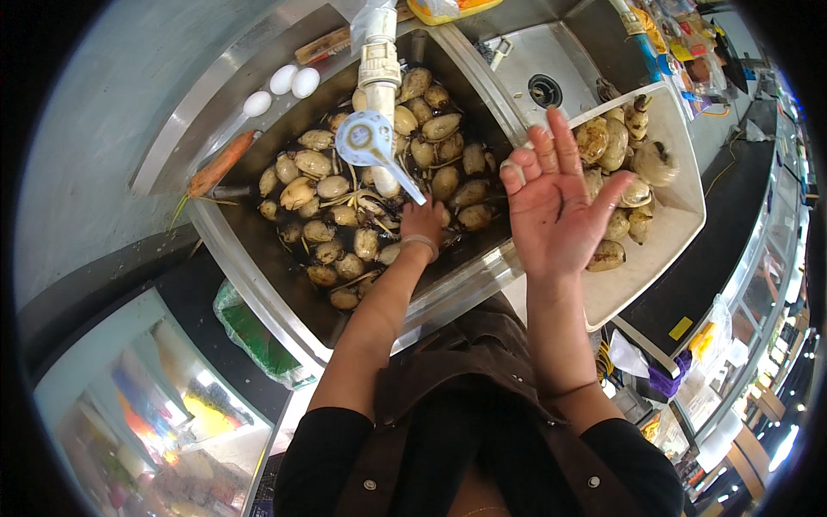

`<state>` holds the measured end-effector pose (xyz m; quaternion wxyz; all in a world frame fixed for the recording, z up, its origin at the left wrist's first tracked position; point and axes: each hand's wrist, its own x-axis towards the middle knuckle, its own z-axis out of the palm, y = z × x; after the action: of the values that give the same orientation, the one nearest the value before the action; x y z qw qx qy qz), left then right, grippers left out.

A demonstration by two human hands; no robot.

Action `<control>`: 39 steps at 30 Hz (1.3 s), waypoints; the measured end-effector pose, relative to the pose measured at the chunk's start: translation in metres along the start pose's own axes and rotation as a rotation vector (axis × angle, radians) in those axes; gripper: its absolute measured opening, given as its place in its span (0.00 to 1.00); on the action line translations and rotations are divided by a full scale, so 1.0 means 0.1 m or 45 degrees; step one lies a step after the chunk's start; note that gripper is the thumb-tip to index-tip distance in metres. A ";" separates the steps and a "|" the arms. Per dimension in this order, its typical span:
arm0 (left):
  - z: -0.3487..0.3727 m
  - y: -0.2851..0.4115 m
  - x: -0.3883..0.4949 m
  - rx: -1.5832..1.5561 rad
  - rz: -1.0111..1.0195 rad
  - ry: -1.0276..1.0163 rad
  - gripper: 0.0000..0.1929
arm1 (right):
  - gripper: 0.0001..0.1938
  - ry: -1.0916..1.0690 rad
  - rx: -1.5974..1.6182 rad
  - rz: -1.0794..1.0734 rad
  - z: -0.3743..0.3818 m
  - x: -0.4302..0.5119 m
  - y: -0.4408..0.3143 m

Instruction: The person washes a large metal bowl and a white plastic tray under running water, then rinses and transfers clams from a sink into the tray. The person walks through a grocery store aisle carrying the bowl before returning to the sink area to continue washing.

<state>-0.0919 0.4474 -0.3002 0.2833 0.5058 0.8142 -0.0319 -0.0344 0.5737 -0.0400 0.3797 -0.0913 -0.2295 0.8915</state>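
My left hand (420,223) reaches into a steel sink basin (232,258) of dark water, among floating lotus root segments (314,163). Its fingertips are partly hidden in the water by the white tap's lever (381,145), so I cannot tell whether they grip anything. My right hand (555,207) is raised palm up, wet, fingers spread, holding nothing. It overlaps the near-left edge of a white plastic tub (665,258), where more lotus root segments (607,142) lie. One lotus root segment (654,163) in the tub looks blurred, close to my right thumb.
Three eggs (283,80) and a carrot (223,165) lie along the sink's back ledge, near a wooden-backed brush (323,45). A second basin (543,58) with a drain adjoins on the right. A green lined bin (258,336) stands left below. A black counter (730,187) runs right.
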 end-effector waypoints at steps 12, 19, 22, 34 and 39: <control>-0.43 -0.71 -0.21 -2.947 0.001 0.049 0.20 | 0.31 0.444 -1.435 0.499 -1.02 -0.01 1.18; -0.65 -0.57 -0.41 -2.215 -0.887 0.561 0.20 | 0.34 -0.039 -1.293 0.551 -1.23 -0.10 1.80; -0.63 -0.67 -0.41 -1.265 -0.866 0.575 0.37 | 0.30 0.226 -1.390 0.471 -1.31 -0.10 1.96; -0.34 -1.65 0.00 0.087 -0.516 0.208 0.23 | 0.44 -0.039 0.628 0.367 -0.30 -0.04 0.28; -0.73 -1.74 -0.05 0.088 -0.383 0.057 0.22 | 0.44 -0.060 0.452 0.536 -0.44 -0.08 0.43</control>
<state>-0.2680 0.3834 -0.2777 0.2394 0.3882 0.8853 -0.0908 -0.0410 0.5565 -0.0989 0.1907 -0.0482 -0.0545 0.9789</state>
